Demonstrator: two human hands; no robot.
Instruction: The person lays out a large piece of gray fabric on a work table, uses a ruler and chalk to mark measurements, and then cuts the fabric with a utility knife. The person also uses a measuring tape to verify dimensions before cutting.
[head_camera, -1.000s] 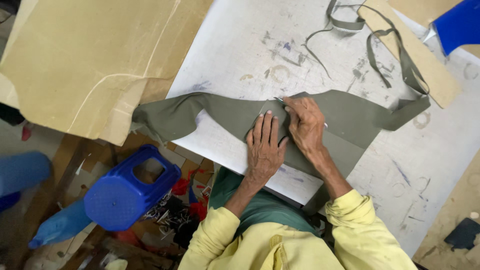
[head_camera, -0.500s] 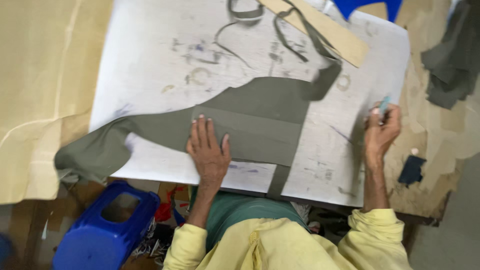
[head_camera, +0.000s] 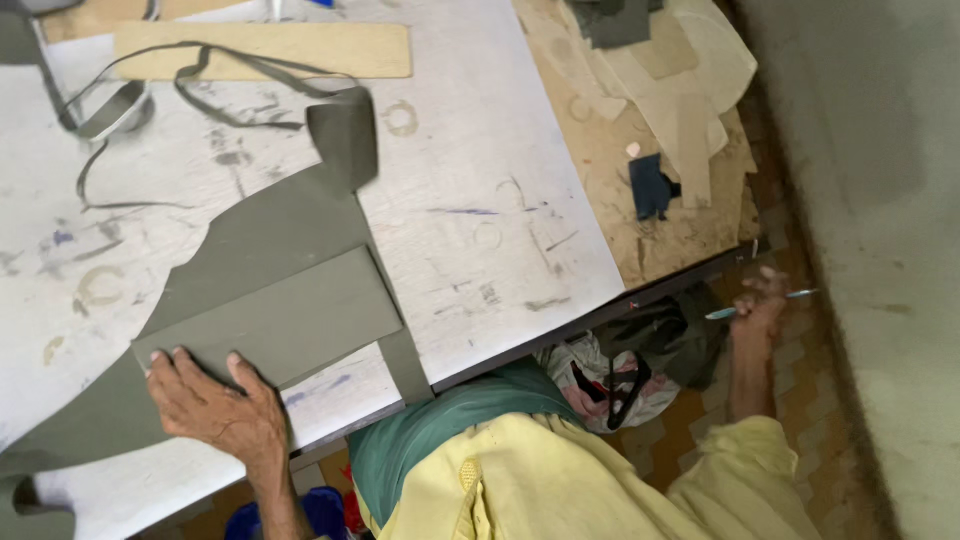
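Head view, looking down on a white worktable (head_camera: 480, 150) marked with ink stains and ring marks. Left hand (head_camera: 215, 405) sits at lower left of the frame, palm down, fingers spread flat, pressing on olive-green fabric (head_camera: 270, 250); nothing is gripped in it. Fabric is a large cut piece running from the lower left corner up toward centre frame, with a folded rectangular panel just above the fingertips and a narrow flap curling up near top centre.

Right hand (head_camera: 760, 305) is at right of the frame, off the table edge and well apart from the fabric, fingers closed around a thin light-blue stick-like tool (head_camera: 765, 303); cannot tell whether it is chalk or a pen. Tool points toward the right, over the tiled floor (head_camera: 800, 420).

Upper left: thin olive strips (head_camera: 120, 100) looped loosely on the table, partly lying across a long pale wooden ruler (head_camera: 300, 50). Upper right: a brown board (head_camera: 640, 200) beside the white surface, carrying pale pattern pieces (head_camera: 690, 90) and a small dark blue scrap (head_camera: 650, 185). Grey wall (head_camera: 880, 200) along the right edge. Bottom centre: yellow sleeve and shirt (head_camera: 560, 480) over a green garment (head_camera: 450, 430). A blue plastic item (head_camera: 320, 505) shows under the table at the bottom edge, mostly hidden.
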